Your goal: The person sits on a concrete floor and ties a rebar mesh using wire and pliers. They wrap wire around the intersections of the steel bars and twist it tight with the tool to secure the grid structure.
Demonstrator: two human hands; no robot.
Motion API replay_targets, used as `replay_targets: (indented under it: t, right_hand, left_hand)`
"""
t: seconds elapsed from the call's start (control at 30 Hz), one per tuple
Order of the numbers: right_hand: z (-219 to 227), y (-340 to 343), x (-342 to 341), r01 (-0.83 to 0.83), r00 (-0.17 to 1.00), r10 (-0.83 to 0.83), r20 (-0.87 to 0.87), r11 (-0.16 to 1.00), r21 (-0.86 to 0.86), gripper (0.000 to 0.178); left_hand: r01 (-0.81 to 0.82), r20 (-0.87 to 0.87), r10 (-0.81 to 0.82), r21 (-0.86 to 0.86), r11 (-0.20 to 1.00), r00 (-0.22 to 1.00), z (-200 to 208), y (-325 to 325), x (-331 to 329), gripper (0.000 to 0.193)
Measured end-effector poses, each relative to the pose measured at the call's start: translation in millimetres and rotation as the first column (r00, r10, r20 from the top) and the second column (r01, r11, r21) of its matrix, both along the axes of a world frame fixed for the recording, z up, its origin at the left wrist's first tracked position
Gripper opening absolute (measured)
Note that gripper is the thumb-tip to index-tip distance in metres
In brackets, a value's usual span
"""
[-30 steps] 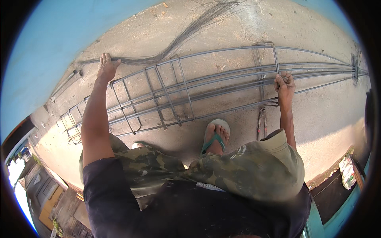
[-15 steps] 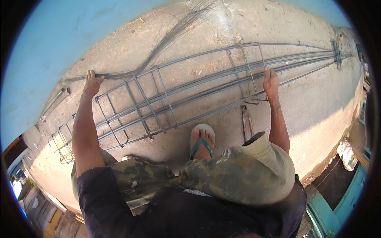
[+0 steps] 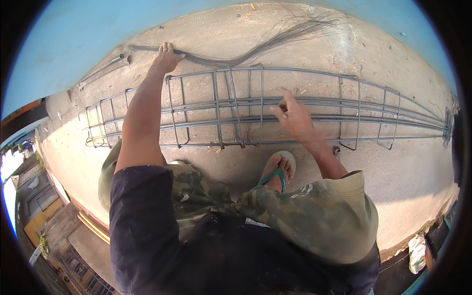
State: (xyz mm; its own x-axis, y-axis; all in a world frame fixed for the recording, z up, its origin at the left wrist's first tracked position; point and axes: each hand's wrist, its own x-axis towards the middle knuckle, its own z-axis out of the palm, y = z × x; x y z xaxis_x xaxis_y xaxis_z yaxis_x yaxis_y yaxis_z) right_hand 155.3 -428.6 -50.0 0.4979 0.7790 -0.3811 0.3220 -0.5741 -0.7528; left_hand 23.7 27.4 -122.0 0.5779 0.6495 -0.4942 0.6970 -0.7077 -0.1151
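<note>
My left hand (image 3: 168, 59) is at the near end of a long bundle of thin dark tie wire (image 3: 236, 61), its fingers curled over it. The bundle's loose strands fan out toward the far right. Below it, a long rebar cage (image 3: 305, 101) of straight bars and rectangular stirrups lies across the ground. My right hand (image 3: 295, 118) hovers over the middle of the cage, holding nothing, index finger and thumb apart. Beside my right forearm only the head of a pair of pincers (image 3: 336, 150) shows; their handles are hidden.
My sandalled foot (image 3: 278, 172) stands on the concrete ground (image 3: 403, 172) close to the cage's near side. A metal pipe (image 3: 105, 66) lies at the far left. A blue surface (image 3: 88, 29) borders the far side. A white sack (image 3: 417, 253) lies at the lower right.
My right hand has left the cage's right part and moved leftward over its middle, fingers parting. My left hand stays on the wire. The view has shifted, and the pincers are now mostly hidden.
</note>
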Motion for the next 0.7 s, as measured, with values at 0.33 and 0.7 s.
replay_targets:
  t: [0.33, 0.7]
  right_hand:
    - [-52.1, -85.0, 45.6, 0.267, 0.782, -0.195, 0.593, 0.963, -0.036, 0.051]
    - [-1.3, 52.5, -62.6, -0.182, 0.930, 0.155, 0.332, 0.982, 0.051, 0.047]
  left_hand:
    - [0.050, 0.002, -0.050, -0.014, 0.999, 0.999, -27.1, 14.4, -19.9, 0.089]
    - [-0.019, 0.059, 0.021, -0.024, 1.000, 0.998, -3.4, -0.2, 6.4, 0.087]
